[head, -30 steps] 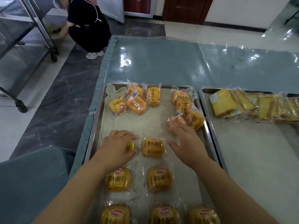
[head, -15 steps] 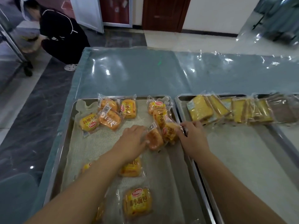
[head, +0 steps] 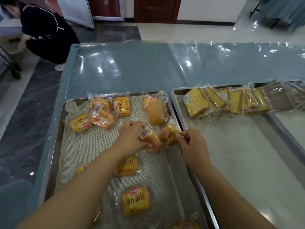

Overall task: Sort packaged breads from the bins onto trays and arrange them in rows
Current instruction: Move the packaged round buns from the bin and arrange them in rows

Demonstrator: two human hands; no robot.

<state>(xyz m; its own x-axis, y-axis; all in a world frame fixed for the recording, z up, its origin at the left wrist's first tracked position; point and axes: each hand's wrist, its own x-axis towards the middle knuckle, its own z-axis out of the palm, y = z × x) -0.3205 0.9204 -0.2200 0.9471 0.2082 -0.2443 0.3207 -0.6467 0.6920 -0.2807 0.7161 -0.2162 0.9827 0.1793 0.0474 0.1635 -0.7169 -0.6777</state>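
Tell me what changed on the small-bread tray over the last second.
The left hand left the near row, moved forward and now grips the barcode-up packet. The right hand, open before, now pinches the red-logo packet beside it. The loose packets at far left and the sliced breads stayed put.

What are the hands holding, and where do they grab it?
The left hand grips the barcode packet by its left side; the right hand pinches the red-logo packet at its right edge.

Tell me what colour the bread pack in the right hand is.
The bread pack is yellow with a red logo; head view.
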